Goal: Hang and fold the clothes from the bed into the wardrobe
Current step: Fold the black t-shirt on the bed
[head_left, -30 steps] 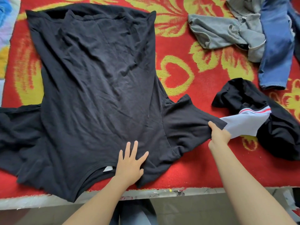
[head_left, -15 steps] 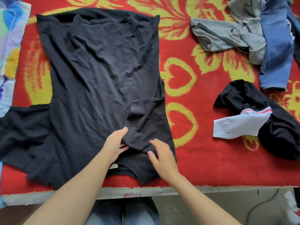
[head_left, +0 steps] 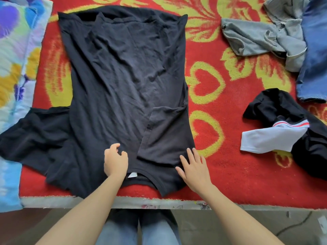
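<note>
A black T-shirt (head_left: 122,82) lies spread on the red and yellow bed cover (head_left: 221,96), collar toward me at the near edge. Its right sleeve (head_left: 164,135) is folded inward over the body; the left sleeve (head_left: 33,133) still spreads out to the left. My left hand (head_left: 115,160) rests on the shirt just above the collar, fingers loosely curled, holding nothing. My right hand (head_left: 193,166) lies flat with spread fingers on the shirt's right shoulder beside the folded sleeve.
A black garment with a white, red-striped sleeve (head_left: 276,137) lies to the right. Grey clothing (head_left: 261,38) and blue jeans (head_left: 315,55) sit at the far right. A colourful floral sheet (head_left: 16,55) runs along the left. The bed edge (head_left: 141,203) is just before my legs.
My right hand carried the right sleeve from the side inward onto the shirt, let go and moved to the right shoulder. My left hand released the sleeve and now rests near the collar.
</note>
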`<control>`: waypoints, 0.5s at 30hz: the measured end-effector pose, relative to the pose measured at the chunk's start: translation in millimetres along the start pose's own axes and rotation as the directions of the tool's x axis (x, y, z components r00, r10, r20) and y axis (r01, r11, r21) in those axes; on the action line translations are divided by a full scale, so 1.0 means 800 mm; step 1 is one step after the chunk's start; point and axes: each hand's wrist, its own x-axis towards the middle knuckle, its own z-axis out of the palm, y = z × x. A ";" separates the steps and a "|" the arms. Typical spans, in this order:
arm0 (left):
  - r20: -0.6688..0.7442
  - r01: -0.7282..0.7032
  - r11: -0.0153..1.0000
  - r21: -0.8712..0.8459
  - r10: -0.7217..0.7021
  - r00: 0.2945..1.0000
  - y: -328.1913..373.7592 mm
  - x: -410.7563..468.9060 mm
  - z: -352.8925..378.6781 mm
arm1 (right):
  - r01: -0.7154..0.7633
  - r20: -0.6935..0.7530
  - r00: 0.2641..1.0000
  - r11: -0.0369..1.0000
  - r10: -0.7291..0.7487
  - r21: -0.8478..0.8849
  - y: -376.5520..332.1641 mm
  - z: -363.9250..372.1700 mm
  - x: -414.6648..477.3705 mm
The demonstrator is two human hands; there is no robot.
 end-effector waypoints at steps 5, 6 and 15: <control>-0.215 0.087 0.996 0.000 -0.085 0.973 -0.046 0.022 -0.062 | 0.118 -0.034 0.992 0.993 -0.118 -0.022 -0.056 -0.024 0.029; -0.272 0.142 0.990 -0.021 -0.142 0.952 -0.057 0.030 -0.078 | 0.146 -0.049 0.988 0.989 -0.148 -0.028 -0.072 -0.029 0.036; -0.296 0.334 0.885 -0.325 -0.431 0.852 -0.143 0.131 -0.218 | 0.327 -0.151 0.934 0.945 -0.324 -0.006 -0.238 -0.068 0.095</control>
